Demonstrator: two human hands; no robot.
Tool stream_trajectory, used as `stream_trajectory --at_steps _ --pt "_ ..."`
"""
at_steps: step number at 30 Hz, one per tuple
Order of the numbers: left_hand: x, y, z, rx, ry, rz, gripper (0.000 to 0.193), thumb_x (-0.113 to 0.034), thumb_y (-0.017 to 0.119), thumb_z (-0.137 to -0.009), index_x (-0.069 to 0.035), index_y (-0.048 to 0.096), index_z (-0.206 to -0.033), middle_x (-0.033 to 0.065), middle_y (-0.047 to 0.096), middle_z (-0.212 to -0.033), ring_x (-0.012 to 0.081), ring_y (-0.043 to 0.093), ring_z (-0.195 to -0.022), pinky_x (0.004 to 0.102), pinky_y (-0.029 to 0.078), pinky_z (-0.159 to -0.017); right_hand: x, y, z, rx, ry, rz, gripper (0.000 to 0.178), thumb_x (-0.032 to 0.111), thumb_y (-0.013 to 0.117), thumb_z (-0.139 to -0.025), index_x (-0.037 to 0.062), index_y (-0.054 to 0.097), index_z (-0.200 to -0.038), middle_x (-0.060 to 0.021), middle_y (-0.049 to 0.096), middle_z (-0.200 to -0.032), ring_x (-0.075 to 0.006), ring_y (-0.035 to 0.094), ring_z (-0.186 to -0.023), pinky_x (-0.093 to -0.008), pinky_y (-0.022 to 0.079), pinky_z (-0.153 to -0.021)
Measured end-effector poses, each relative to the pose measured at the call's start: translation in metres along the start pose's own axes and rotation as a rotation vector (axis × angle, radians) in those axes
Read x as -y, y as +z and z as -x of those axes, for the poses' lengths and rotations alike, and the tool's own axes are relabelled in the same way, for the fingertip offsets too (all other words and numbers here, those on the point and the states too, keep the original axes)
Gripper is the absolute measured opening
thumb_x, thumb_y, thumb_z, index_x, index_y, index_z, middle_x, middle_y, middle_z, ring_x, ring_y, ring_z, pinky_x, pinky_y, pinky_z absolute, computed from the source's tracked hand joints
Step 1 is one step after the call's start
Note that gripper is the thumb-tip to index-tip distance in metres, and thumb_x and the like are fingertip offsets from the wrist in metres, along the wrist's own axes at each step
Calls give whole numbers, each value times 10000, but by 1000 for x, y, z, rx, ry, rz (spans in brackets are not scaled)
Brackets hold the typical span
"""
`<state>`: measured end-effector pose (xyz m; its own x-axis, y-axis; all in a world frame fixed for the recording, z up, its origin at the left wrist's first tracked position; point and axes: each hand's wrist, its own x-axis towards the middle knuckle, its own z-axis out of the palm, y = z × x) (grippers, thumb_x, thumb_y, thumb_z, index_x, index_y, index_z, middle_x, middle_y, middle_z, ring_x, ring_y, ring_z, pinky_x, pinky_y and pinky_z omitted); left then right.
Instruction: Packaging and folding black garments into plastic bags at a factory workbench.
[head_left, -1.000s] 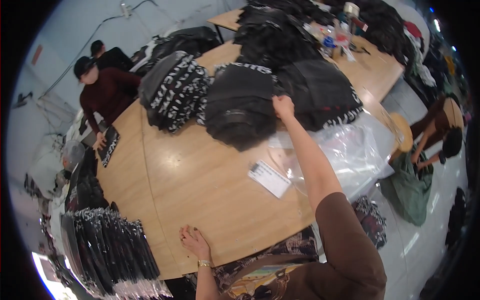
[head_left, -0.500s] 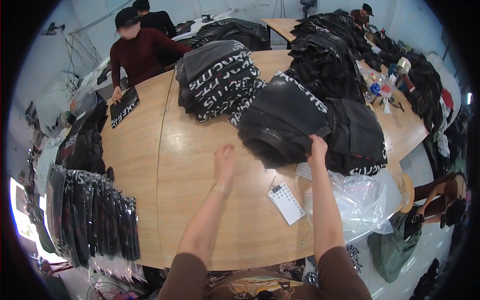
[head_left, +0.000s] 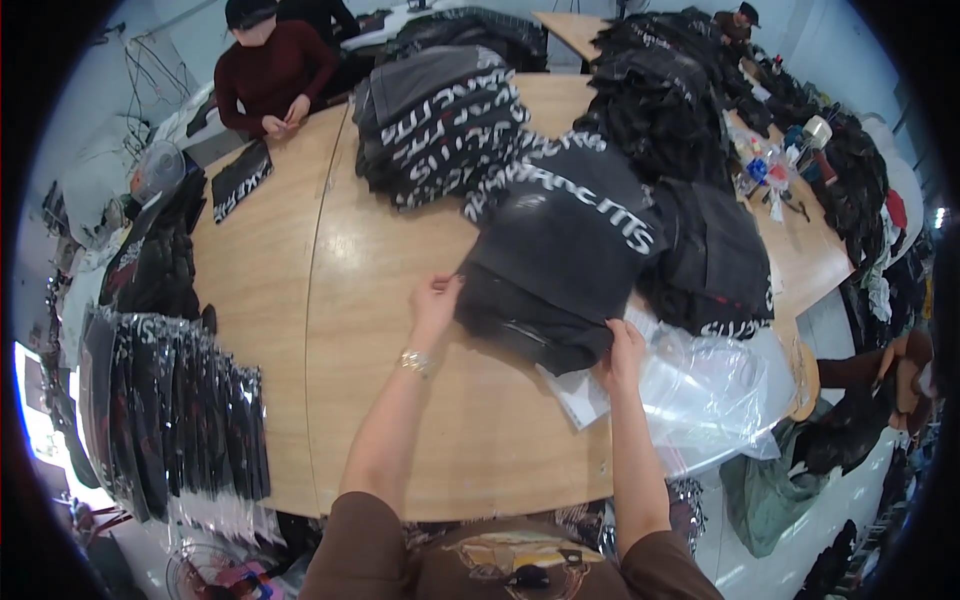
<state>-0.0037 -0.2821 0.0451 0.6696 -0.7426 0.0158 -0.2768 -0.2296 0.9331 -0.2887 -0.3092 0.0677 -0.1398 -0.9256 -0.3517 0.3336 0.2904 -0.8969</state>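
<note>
A folded black garment (head_left: 560,260) with white lettering lies in front of me, its near end lifted off the table. My right hand (head_left: 622,352) is closed on its near right corner. At its left edge, my left hand (head_left: 436,300) has its fingers pinched together on the cloth. Beneath the garment's near end, a white sheet with a printed grid (head_left: 580,398) is partly covered. A clear plastic bag pile (head_left: 705,385) spreads just right of my right hand. Another folded black stack (head_left: 715,265) sits to the garment's right.
Tall piles of folded black garments (head_left: 435,130) stand behind, with more at the far right (head_left: 660,110). Bagged black garments (head_left: 180,410) line the left table edge. Across the table (head_left: 370,400), a person (head_left: 275,75) stands near a small folded black piece (head_left: 242,180).
My left hand has moved up and taken the garment's left edge. The garment has come nearer, covering part of the white sheet. The person across has let go of the small black piece.
</note>
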Motion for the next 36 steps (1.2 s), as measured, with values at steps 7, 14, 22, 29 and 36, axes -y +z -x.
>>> stream_trajectory --at_steps 7,14,22,29,36 --pt "70 -155 138 -141 -155 -235 168 -156 673 -787 -13 586 -802 31 559 -698 104 518 -647 243 431 -583 -56 28 62 568 -259 984 242 172 591 -799 3 500 -651 -126 555 -596 -222 516 -492 -329 429 -473" --pt "39 -185 240 -75 280 -677 277 -143 703 -714 -43 546 -920 155 516 -1079 324 478 -1026 408 404 -854 -56 49 131 527 -866 1374 245 165 665 -743 50 511 -894 -155 506 -993 -326 537 -862 -432 462 -684" --pt "46 -171 220 363 533 -634 142 -108 575 -813 -60 509 -929 184 566 -966 359 517 -984 442 420 -793 -83 33 162 1268 -1130 1259 556 233 685 -669 97 472 -1164 -168 428 -1261 -315 334 -1257 -463 236 -1036" --pt "32 -167 148 389 195 -577 117 -141 451 -899 -41 452 -960 275 576 -829 426 559 -815 502 426 -690 -70 98 119 1087 -533 1427 314 193 570 -739 107 606 -1039 -153 614 -1017 -302 556 -1038 -406 425 -901" --pt "41 -163 114 451 16 -514 354 -296 626 -803 -35 540 -1027 208 628 -887 361 605 -853 381 463 -755 -89 139 91 930 -458 1479 329 213 549 -749 122 626 -1056 -151 620 -1044 -313 581 -992 -393 467 -861"
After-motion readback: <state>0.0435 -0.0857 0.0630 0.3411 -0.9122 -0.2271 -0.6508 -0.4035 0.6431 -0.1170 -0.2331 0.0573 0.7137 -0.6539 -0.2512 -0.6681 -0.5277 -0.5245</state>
